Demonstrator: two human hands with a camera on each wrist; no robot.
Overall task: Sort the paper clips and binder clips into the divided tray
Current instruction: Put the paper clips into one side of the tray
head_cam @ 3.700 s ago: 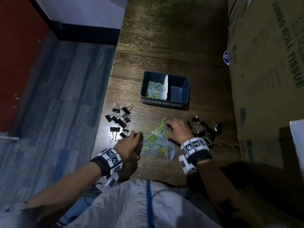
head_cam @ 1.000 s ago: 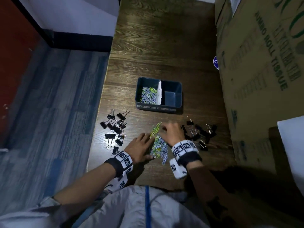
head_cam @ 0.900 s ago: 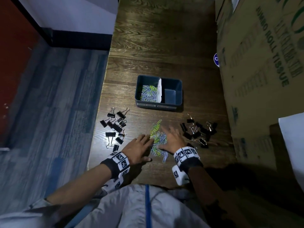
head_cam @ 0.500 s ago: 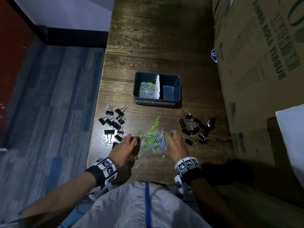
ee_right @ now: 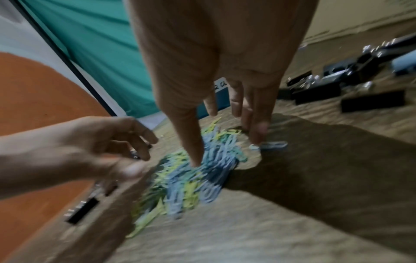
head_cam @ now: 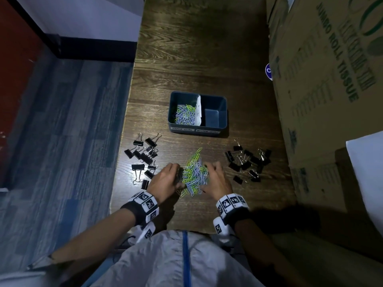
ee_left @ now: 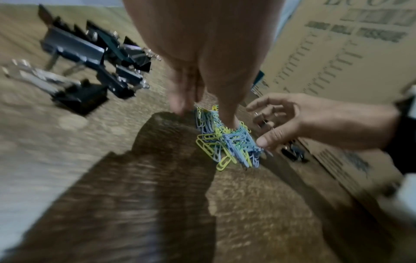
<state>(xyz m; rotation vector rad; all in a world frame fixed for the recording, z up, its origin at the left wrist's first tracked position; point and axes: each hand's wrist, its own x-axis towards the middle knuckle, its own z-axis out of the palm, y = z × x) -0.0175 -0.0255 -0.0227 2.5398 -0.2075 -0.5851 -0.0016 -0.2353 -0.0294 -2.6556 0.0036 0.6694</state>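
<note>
Taking the divided tray (head_cam: pixel 198 129) as the mark and going left to right: nearer than the tray and off to its left lies one scatter of black binder clips (head_cam: pixel 144 157), close to the table edge (head_cam: pixel 122 154); a careless sweep there could, I'd say, knock one to the floor; just right of them the left hand (head_cam: pixel 165 181) has its fingers curved against the left flank of the heap of coloured paper clips (head_cam: pixel 194 172), thumb and fingertips apart, cupping rather than pinching; the heap sits straight in front of the tray, nearer to the person; the right hand (head_cam: pixel 217 180) cups its other flank the same way, fingers spread and bent, not closed on anything I can make out; the clips look tangled, so a lift between two loose hands may shed stragglers or drag a chain over the white divider (head_cam: pixel 198 109) into the bare right compartment labelled for binder clips; the left compartment already holds paper clips; right again lies a second scatter of binder clips (head_cam: pixel 247 162), near enough for the right hand to catch one.
</note>
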